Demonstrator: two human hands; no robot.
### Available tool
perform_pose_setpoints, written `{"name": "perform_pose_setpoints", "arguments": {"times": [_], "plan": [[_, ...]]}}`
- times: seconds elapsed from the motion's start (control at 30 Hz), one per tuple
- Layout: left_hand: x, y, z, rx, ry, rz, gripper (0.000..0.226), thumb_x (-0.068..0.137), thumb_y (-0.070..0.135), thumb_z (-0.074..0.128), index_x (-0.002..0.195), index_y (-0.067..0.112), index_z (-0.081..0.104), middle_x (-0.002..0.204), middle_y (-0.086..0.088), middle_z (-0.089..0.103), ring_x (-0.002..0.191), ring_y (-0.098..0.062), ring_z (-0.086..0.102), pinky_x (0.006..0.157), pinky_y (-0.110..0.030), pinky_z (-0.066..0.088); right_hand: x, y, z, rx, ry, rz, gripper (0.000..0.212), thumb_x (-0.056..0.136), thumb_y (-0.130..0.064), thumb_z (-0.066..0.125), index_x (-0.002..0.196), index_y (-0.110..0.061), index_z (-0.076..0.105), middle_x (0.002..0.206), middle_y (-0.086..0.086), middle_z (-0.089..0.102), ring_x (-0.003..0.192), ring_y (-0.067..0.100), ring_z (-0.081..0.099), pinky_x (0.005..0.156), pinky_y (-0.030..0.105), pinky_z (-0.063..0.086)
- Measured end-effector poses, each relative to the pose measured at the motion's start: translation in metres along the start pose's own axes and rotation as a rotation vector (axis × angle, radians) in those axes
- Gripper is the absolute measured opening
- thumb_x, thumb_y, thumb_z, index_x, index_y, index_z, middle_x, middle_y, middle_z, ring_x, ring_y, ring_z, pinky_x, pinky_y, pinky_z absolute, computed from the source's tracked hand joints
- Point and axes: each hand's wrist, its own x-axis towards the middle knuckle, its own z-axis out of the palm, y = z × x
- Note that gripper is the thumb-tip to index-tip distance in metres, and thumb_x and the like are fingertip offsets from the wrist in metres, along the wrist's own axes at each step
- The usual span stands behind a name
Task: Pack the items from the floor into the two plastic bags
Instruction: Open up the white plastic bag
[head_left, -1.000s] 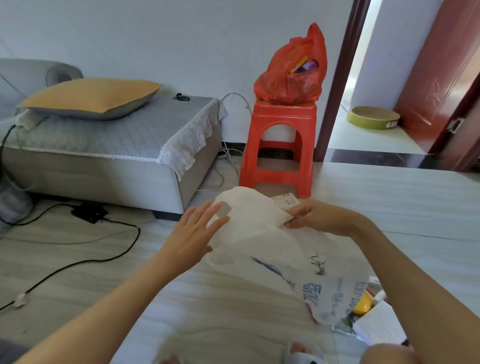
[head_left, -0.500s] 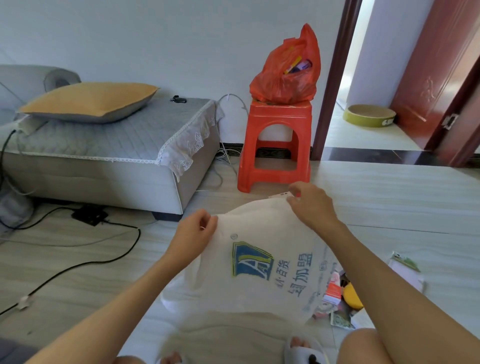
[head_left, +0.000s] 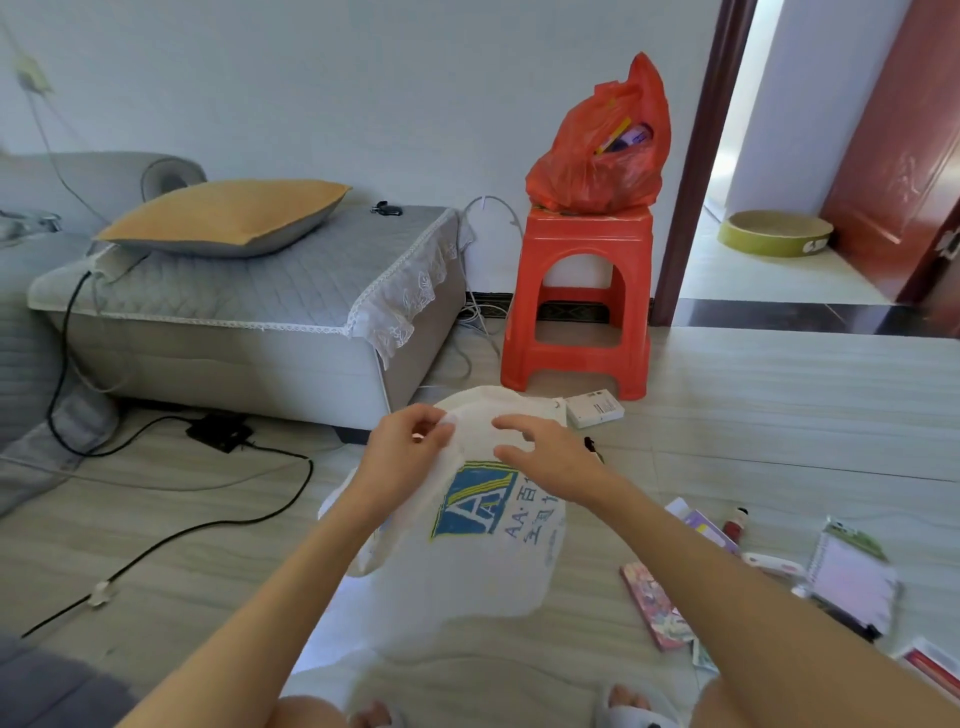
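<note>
Our left hand (head_left: 402, 457) has its fingers curled and pinching the top edge of the white bag (head_left: 467, 545), thumb and fingertips clamped on the thin plastic. Our right hand (head_left: 545, 457) sits just beside it on the same edge, fingers loosely spread and bent over the plastic; we honestly can't tell if it's actually gripping or just resting there. The bag hangs between both hands above the floor (head_left: 208, 519), blue logo and printed letters facing us, bottom part sagging toward our feet.

Moving out from there: a small white box (head_left: 594, 409) lies on the floor just past the bag, near a leg of the red stool (head_left: 579, 306). To our right the loose stuff is scattered on the floor: a colourful booklet (head_left: 654, 605), a spiral notepad (head_left: 852, 582), a little red bottle (head_left: 735, 525) and a few bits too blurry to name.

The red bag (head_left: 602, 156) sits on top of the stool, already stuffed. On the left there's a grey sofa (head_left: 249, 291) with a yellow cushion (head_left: 228, 213), and a black cable (head_left: 208, 525) runs across the floor.
</note>
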Motion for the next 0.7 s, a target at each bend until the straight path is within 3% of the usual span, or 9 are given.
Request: {"name": "perform_pose_setpoints", "arguments": {"times": [0.1, 0.23, 0.3, 0.4, 0.47, 0.57, 0.63, 0.7], "plan": [[-0.006, 0.008, -0.003, -0.12, -0.105, -0.007, 0.014, 0.09, 0.015, 0.057, 0.083, 0.016, 0.069, 0.076, 0.002, 0.068, 0.064, -0.007, 0.061, 0.06, -0.018, 0.046, 0.0, 0.003, 0.004, 0.006, -0.136, -0.004, 0.066, 0.087, -0.029, 0.061, 0.145, -0.026, 0.029, 0.157, -0.003, 0.01, 0.143, 0.017, 0.015, 0.113, 0.031, 0.019], [-0.008, 0.019, -0.007, -0.322, -0.02, -0.076, 0.019, 0.088, 0.016, 0.059, 0.074, 0.011, 0.07, 0.06, 0.004, 0.065, 0.05, -0.004, 0.06, 0.048, -0.017, 0.047, 0.001, 0.0, 0.02, -0.134, -0.245, 0.024, 0.103, 0.072, -0.05, 0.07, 0.148, -0.031, 0.004, 0.156, -0.004, -0.018, 0.144, 0.021, -0.016, 0.117, 0.044, 0.002], [-0.007, 0.023, -0.009, -0.383, 0.03, -0.087, 0.02, 0.088, 0.018, 0.059, 0.072, 0.01, 0.067, 0.06, 0.001, 0.063, 0.052, -0.009, 0.058, 0.049, -0.02, 0.047, 0.004, -0.004, 0.026, -0.119, -0.121, -0.003, 0.096, 0.074, -0.053, 0.067, 0.148, -0.028, 0.012, 0.157, -0.005, -0.014, 0.144, 0.02, -0.015, 0.117, 0.043, 0.003], [-0.006, 0.025, -0.013, -0.442, 0.111, -0.112, 0.019, 0.088, 0.019, 0.06, 0.072, 0.01, 0.067, 0.071, -0.008, 0.064, 0.064, -0.019, 0.057, 0.062, -0.031, 0.051, 0.008, -0.012, 0.025, -0.013, 0.117, -0.05, 0.067, 0.081, -0.048, 0.062, 0.139, -0.025, 0.037, 0.158, -0.004, 0.005, 0.145, 0.019, -0.001, 0.117, 0.04, 0.01], [-0.007, 0.028, -0.015, -0.524, 0.121, -0.141, 0.019, 0.087, 0.019, 0.061, 0.072, 0.009, 0.066, 0.074, -0.012, 0.064, 0.067, -0.024, 0.057, 0.066, -0.035, 0.05, 0.008, -0.015, 0.025, 0.03, 0.11, -0.07, 0.071, 0.078, -0.049, 0.065, 0.139, -0.026, 0.036, 0.157, -0.005, 0.005, 0.144, 0.019, 0.001, 0.118, 0.041, 0.012], [-0.01, 0.029, -0.017, -0.531, 0.126, -0.128, 0.016, 0.087, 0.016, 0.061, 0.073, 0.009, 0.067, 0.073, -0.011, 0.065, 0.067, -0.022, 0.059, 0.068, -0.034, 0.051, 0.003, -0.02, 0.032, -0.091, -0.004, -0.089, 0.093, 0.071, -0.058, 0.067, 0.146, -0.028, 0.02, 0.157, -0.007, -0.006, 0.144, 0.018, -0.008, 0.118, 0.046, 0.01], [-0.011, 0.029, -0.017, -0.488, 0.149, -0.088, 0.014, 0.087, 0.014, 0.061, 0.077, 0.008, 0.068, 0.073, -0.008, 0.065, 0.067, -0.019, 0.059, 0.067, -0.032, 0.051, 0.004, -0.02, 0.036, -0.127, 0.043, -0.106, 0.083, 0.077, -0.054, 0.063, 0.144, -0.025, 0.024, 0.157, -0.005, -0.004, 0.145, 0.019, -0.007, 0.118, 0.043, 0.01], [-0.011, 0.028, -0.017, -0.442, 0.158, -0.041, 0.012, 0.087, 0.012, 0.06, 0.079, 0.007, 0.067, 0.072, -0.006, 0.065, 0.063, -0.012, 0.058, 0.061, -0.024, 0.05, 0.005, -0.021, 0.034, -0.092, 0.16, -0.123, 0.055, 0.087, -0.04, 0.058, 0.135, -0.019, 0.042, 0.157, -0.001, 0.008, 0.144, 0.02, 0.003, 0.116, 0.038, 0.014]]}}
